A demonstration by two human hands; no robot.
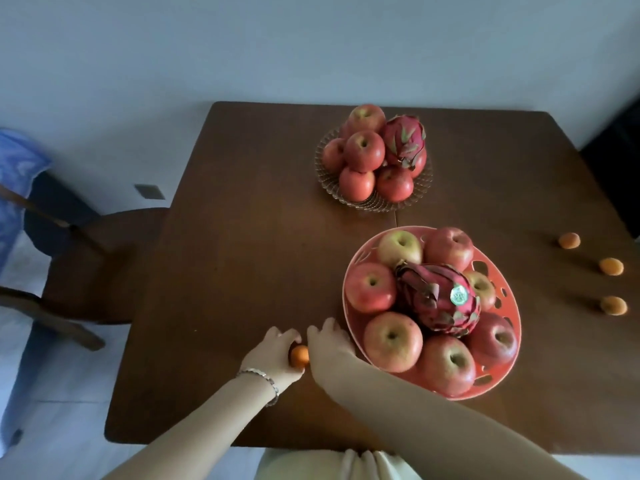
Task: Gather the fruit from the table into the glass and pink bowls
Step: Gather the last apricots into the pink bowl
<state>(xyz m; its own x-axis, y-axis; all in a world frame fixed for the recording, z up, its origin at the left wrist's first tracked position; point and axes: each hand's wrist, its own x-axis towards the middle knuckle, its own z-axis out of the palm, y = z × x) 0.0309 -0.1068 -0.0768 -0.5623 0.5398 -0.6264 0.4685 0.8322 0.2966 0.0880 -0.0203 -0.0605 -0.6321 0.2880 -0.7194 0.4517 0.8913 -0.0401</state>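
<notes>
A small orange fruit [299, 355] lies on the brown table [259, 237] near its front edge, just left of the pink bowl [362, 252]. My left hand [272, 355], with a bracelet on the wrist, curls around the fruit from the left. My right hand [329, 344] reaches across, palm down, touching the fruit's right side; what is under its fingers is hidden. The pink bowl holds several apples and a dragon fruit [438, 299]. Farther back, the glass bowl [424, 183] holds several apples and another dragon fruit [405, 140]. Three more small orange fruits [611, 266] lie loose at the table's right edge.
A dark wooden chair [104, 265] stands against the table's left side, with blue cloth [17, 174] behind it. A dark object [616, 168] sits at the table's far right corner. A grey wall runs behind the table.
</notes>
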